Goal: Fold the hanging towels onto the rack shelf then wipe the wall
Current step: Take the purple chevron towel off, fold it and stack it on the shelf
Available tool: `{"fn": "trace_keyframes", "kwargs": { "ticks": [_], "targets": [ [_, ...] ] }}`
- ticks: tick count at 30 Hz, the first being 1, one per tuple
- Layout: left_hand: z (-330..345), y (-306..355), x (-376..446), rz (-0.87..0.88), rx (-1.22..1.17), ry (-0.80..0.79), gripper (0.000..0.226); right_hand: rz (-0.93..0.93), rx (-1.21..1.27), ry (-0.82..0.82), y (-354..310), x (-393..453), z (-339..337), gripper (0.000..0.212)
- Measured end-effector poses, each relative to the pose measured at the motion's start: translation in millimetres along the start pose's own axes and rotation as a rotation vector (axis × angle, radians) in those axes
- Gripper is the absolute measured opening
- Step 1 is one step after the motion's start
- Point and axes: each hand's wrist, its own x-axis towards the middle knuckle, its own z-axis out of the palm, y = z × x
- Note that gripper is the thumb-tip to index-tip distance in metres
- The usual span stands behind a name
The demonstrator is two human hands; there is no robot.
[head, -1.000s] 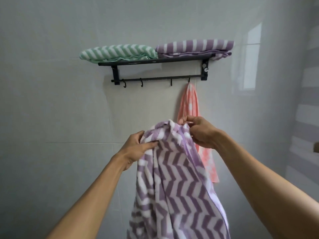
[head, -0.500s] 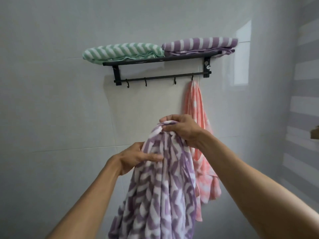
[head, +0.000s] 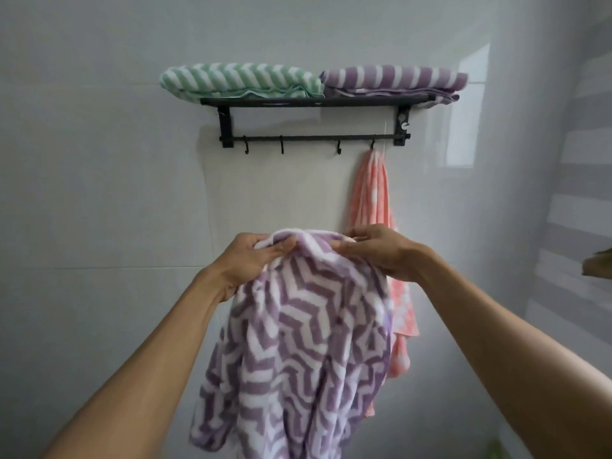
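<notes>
Two hands are gripping one purple-and-white chevron towel (head: 298,342) below the black wall rack (head: 311,102), in front of the tiled wall (head: 99,193). Left hand (head: 246,260) is pinching the towel's top edge, fingers curled round the cloth; right hand (head: 381,251) is pinching the same edge just beside it. Half a second ago the right hand was holding the bunched top higher up while the left was grasping lower on the side; both are now sitting level, with the edge spreading between them and the cloth hanging wider.

Two folded towels are lying on the rack's shelf: a green-and-white striped towel (head: 238,81) at its left end, a purple-and-white striped towel (head: 394,81) at its right, the two touching. One coral patterned towel (head: 372,193) is hanging from the rack's rightmost hook (head: 373,145).

The held towel's lower end is running out of view at the bottom edge. The coral towel's middle is sitting hidden behind the right hand and the held towel. A brownish object (head: 597,266) right of the rack is cut off and cannot be identified.
</notes>
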Motion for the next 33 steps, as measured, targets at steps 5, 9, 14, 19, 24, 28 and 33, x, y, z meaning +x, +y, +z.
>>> {"fn": "trace_keyframes", "kwargs": {
  "ticks": [5,9,14,19,24,28,33],
  "targets": [
    [45.3,31.3,23.3,0.128,0.199,-0.017,0.049,-0.054,0.022,-0.159,5.5,1.0,1.9,0.02],
    [47.9,13.3,29.7,0.073,0.343,-0.019,0.034,-0.132,0.059,0.037,10.2,1.5,-18.1,0.017],
    [60.7,-32.6,23.9,-0.121,0.594,0.086,0.008,-0.124,0.31,0.224,20.1,0.6,-53.9,0.021],
    [77.8,-22.9,31.9,-0.1,0.089,0.233,0.011,-0.051,0.063,0.179,36.1,0.7,-81.3,0.025],
    [94.7,31.9,46.2,0.16,0.097,0.07,0.007,-0.071,-0.051,-0.163,38.4,1.5,-66.7,0.08],
    [105.5,43.7,53.9,0.092,0.166,-0.005,0.04,-0.175,-0.13,-0.057,36.6,4.5,-46.3,0.007],
    [95.7,13.3,41.0,-0.119,0.204,-0.21,0.097,-0.165,0.058,0.24,39.3,12.5,-44.8,0.019]
  ]
}}
